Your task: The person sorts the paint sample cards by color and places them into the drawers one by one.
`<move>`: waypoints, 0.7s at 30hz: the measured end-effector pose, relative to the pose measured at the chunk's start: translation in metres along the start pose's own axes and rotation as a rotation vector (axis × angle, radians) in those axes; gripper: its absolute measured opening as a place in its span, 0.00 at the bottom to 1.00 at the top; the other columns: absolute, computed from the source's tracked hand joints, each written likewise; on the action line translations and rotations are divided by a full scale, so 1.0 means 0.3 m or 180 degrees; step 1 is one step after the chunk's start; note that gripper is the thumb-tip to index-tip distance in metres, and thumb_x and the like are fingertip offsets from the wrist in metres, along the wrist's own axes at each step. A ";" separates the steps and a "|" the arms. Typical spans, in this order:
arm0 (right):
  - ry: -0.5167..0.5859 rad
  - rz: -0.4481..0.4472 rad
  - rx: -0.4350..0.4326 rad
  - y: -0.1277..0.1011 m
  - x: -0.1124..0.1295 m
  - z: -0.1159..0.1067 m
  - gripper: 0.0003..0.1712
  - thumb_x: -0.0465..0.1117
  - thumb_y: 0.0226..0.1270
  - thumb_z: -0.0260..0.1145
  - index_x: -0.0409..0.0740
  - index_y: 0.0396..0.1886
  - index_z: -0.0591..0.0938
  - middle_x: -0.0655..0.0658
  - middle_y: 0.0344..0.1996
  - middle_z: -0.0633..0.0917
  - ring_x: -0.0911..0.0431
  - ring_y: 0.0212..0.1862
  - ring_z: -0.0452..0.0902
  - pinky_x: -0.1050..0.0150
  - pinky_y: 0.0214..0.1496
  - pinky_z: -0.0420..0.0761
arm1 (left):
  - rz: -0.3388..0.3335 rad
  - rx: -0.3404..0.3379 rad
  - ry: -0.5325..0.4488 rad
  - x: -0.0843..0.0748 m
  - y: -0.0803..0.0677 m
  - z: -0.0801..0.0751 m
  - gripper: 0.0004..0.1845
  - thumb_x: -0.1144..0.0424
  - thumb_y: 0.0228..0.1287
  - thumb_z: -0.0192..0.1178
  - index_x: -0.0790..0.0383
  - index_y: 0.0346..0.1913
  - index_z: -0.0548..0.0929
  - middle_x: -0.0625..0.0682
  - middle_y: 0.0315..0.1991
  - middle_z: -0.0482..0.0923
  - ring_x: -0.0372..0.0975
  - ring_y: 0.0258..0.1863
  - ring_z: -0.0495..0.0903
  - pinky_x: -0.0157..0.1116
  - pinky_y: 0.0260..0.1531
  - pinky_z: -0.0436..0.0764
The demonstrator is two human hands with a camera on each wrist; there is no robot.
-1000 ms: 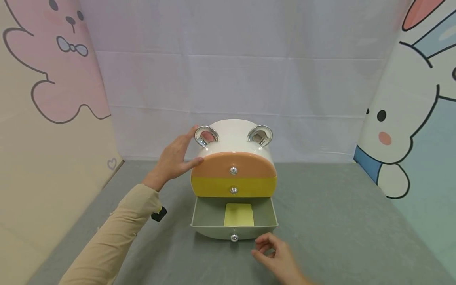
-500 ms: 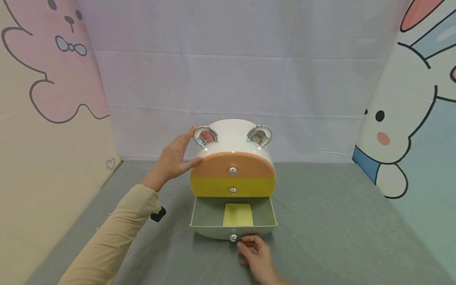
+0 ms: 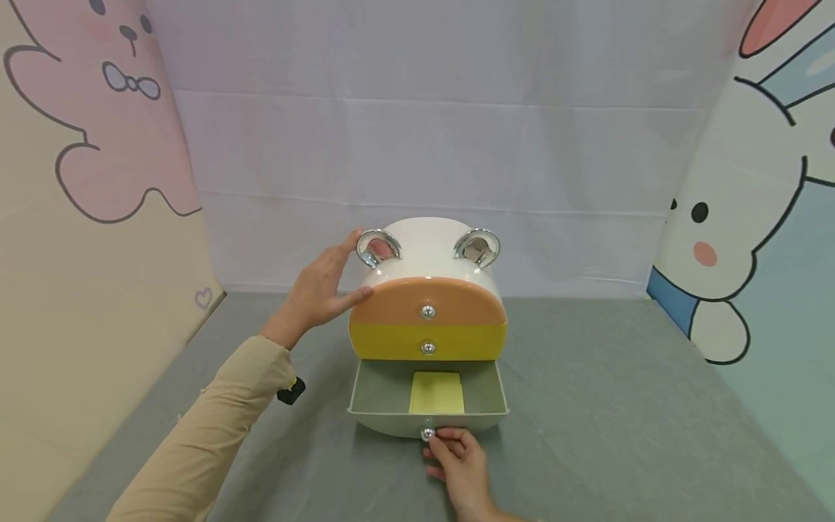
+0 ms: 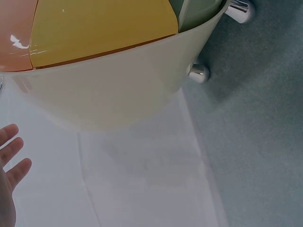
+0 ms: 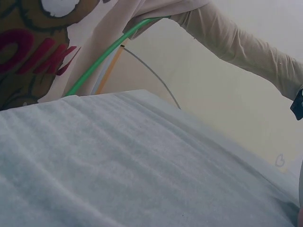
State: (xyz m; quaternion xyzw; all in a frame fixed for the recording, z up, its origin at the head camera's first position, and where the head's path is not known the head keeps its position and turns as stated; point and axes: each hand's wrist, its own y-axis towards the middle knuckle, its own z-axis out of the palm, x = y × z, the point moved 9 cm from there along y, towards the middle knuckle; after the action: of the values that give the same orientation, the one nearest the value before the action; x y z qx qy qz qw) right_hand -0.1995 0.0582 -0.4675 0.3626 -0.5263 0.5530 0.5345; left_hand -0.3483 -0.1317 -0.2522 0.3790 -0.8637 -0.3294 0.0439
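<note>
So on the left we've got our left hand (image 3: 322,288) resting flat against the side of the white drawer box (image 3: 427,250), fingers straight, thumb touching the edge of the orange drawer (image 3: 428,303). The box sits mid-way on the grey surface (image 3: 620,406). Under the orange one is the yellow drawer (image 3: 428,342), pushed in. The bottom green drawer (image 3: 428,406) is pulled out with a yellow pad (image 3: 436,393) lying inside. Further right and nearer us, our right hand (image 3: 459,464) pinches the silver knob (image 3: 428,434) on that drawer's front.
</note>
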 end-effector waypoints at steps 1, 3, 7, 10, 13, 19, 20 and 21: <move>0.0018 0.0002 -0.0006 0.000 0.000 0.000 0.15 0.31 0.60 0.61 0.25 0.42 0.71 0.45 0.31 0.83 0.61 0.30 0.79 0.67 0.29 0.80 | -0.0003 0.0005 -0.0004 0.000 0.000 0.001 0.47 0.30 0.56 0.44 0.52 0.72 0.46 0.56 0.66 0.60 0.50 0.56 0.67 0.52 0.48 0.71; 0.0048 -0.0006 -0.0009 0.002 0.000 0.000 0.15 0.31 0.60 0.60 0.24 0.43 0.70 0.46 0.32 0.82 0.61 0.30 0.79 0.67 0.29 0.80 | -0.0014 0.0011 -0.0007 0.001 0.000 0.001 0.47 0.31 0.56 0.45 0.52 0.72 0.46 0.55 0.66 0.60 0.50 0.57 0.67 0.52 0.48 0.71; 0.0067 -0.0043 -0.0030 0.014 0.002 -0.002 0.15 0.32 0.61 0.60 0.25 0.44 0.71 0.47 0.32 0.82 0.60 0.31 0.79 0.66 0.30 0.80 | -0.0014 0.0001 -0.0026 0.002 0.000 0.001 0.47 0.30 0.56 0.45 0.52 0.72 0.47 0.56 0.65 0.61 0.50 0.56 0.67 0.52 0.48 0.71; 0.0053 -0.0062 -0.0074 0.029 0.003 -0.004 0.15 0.33 0.61 0.61 0.27 0.44 0.72 0.47 0.32 0.82 0.60 0.31 0.79 0.66 0.31 0.80 | -0.0003 -0.0010 -0.0026 0.001 0.000 0.001 0.47 0.30 0.56 0.44 0.53 0.72 0.47 0.56 0.65 0.61 0.50 0.56 0.67 0.51 0.48 0.71; 0.0023 -0.0082 -0.0108 0.045 0.008 -0.002 0.15 0.34 0.61 0.61 0.29 0.44 0.73 0.47 0.32 0.82 0.60 0.32 0.79 0.66 0.31 0.80 | -0.0001 -0.0020 -0.0024 0.001 0.000 0.001 0.47 0.29 0.56 0.42 0.53 0.72 0.47 0.56 0.65 0.62 0.50 0.56 0.67 0.52 0.47 0.72; 0.0006 -0.0180 -0.0166 0.081 0.021 -0.001 0.15 0.34 0.61 0.62 0.29 0.44 0.74 0.46 0.31 0.82 0.59 0.31 0.79 0.66 0.30 0.80 | 0.0014 -0.0041 -0.0021 0.000 0.000 0.000 0.47 0.29 0.55 0.42 0.53 0.72 0.47 0.55 0.65 0.61 0.50 0.56 0.67 0.52 0.47 0.72; 0.0008 -0.0193 -0.0181 0.090 0.022 -0.001 0.15 0.34 0.60 0.62 0.29 0.44 0.74 0.46 0.31 0.82 0.59 0.31 0.79 0.66 0.30 0.80 | 0.0014 -0.0040 -0.0022 0.000 0.000 0.000 0.47 0.29 0.55 0.42 0.53 0.72 0.47 0.55 0.66 0.60 0.50 0.57 0.67 0.52 0.48 0.72; 0.0011 -0.0211 -0.0195 0.098 0.024 -0.001 0.15 0.34 0.60 0.63 0.29 0.43 0.74 0.46 0.31 0.82 0.59 0.31 0.79 0.66 0.30 0.80 | 0.0015 -0.0042 -0.0025 0.000 0.001 0.000 0.47 0.29 0.56 0.42 0.53 0.72 0.47 0.55 0.66 0.60 0.50 0.57 0.67 0.52 0.48 0.71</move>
State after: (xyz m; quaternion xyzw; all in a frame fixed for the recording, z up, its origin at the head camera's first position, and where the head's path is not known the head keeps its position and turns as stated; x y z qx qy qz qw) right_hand -0.2293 0.0637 -0.4662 0.3624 -0.5297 0.5192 0.5643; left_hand -0.3485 -0.1317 -0.2521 0.3754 -0.8625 -0.3365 0.0437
